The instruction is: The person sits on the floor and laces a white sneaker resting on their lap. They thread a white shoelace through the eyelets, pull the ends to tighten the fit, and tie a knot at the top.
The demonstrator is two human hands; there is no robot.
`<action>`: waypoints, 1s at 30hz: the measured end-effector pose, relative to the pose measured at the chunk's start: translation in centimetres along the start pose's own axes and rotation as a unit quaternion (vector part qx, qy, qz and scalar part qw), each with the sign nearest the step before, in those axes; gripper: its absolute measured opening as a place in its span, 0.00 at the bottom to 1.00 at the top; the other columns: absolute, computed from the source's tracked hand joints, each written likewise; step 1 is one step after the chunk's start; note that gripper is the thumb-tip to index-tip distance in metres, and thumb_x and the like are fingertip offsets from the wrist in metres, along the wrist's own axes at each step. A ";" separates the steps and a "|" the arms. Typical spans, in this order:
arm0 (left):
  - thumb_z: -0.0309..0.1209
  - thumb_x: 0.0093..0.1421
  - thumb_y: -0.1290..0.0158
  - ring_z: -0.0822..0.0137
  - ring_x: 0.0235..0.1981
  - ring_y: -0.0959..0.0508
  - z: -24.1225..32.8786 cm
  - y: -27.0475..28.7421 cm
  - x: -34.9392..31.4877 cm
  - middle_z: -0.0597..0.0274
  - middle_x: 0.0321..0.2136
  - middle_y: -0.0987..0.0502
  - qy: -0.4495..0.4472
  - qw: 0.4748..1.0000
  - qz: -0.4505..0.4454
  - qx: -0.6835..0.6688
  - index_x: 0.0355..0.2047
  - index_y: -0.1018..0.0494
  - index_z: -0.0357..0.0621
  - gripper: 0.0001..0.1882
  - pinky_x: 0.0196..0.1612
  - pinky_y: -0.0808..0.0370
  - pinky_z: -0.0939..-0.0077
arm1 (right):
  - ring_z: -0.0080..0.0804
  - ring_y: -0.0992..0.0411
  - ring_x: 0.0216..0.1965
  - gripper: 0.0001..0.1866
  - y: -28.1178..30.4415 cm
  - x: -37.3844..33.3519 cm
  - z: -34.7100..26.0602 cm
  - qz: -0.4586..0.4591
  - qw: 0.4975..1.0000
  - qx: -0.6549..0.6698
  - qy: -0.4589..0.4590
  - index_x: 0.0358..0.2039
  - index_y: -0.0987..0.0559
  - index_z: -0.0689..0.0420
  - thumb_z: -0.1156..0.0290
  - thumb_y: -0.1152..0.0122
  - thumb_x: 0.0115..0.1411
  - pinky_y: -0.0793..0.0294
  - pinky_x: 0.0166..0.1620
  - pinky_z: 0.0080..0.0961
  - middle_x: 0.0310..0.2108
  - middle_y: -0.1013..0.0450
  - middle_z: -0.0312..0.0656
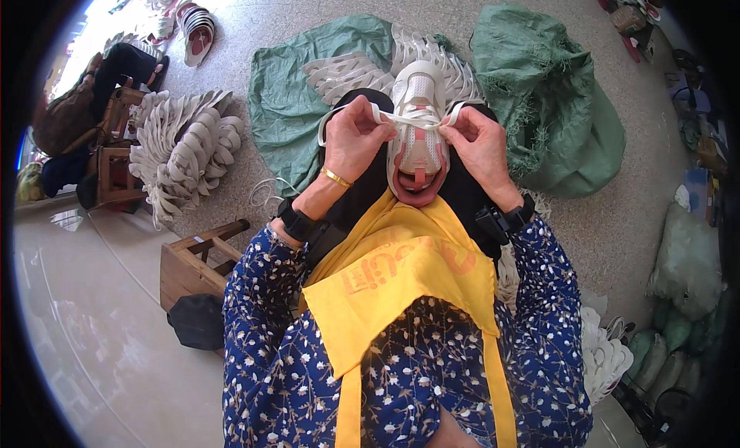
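Observation:
A white and pink sneaker (418, 151) rests on my lap, its toe pointing away from me and its heel opening toward my yellow apron. Across its upper runs a white shoelace (408, 122). My left hand (353, 139) pinches the lace left of the shoe, and a loop hangs beside the fingers. On the other side my right hand (479, 143) grips the lace between thumb and fingers, close to the tongue. The stretch of lace between both hands looks taut.
Stacked pale shoe uppers (185, 151) lie left on the floor. Ahead are a green woven sheet (281, 101) with more uppers and a bulging green sack (551, 116). A wooden stool (189, 274) stands near my left elbow. Filled bags (686, 255) line the right side.

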State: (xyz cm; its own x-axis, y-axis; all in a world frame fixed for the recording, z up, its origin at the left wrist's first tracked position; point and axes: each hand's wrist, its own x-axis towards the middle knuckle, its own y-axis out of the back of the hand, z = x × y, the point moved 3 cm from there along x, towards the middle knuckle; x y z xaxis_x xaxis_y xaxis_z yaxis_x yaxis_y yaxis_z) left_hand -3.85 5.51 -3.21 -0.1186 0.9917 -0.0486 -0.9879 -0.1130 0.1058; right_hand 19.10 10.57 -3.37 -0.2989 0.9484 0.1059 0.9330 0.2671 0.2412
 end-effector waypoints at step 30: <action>0.25 0.48 0.31 0.69 0.21 0.31 2.9 -1.0 -1.6 0.64 0.20 0.33 -0.166 0.945 0.107 0.261 0.27 0.35 0.40 0.19 0.26 0.30 0.75 | 0.41 0.25 0.30 0.13 -0.2 -1.4 -4.8 0.014 0.965 -0.211 0.155 0.33 0.24 0.61 0.75 0.27 0.52 0.24 0.35 0.35 0.31 0.28 0.43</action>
State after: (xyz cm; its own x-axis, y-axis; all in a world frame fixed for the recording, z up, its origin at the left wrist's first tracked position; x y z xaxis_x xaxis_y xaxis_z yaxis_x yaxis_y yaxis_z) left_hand -2.38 4.25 -0.39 -0.1863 0.9239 0.3343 -0.7512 -0.3532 0.5576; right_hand 18.42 8.37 1.03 -0.3803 0.8407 0.3855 0.7966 0.0861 0.5983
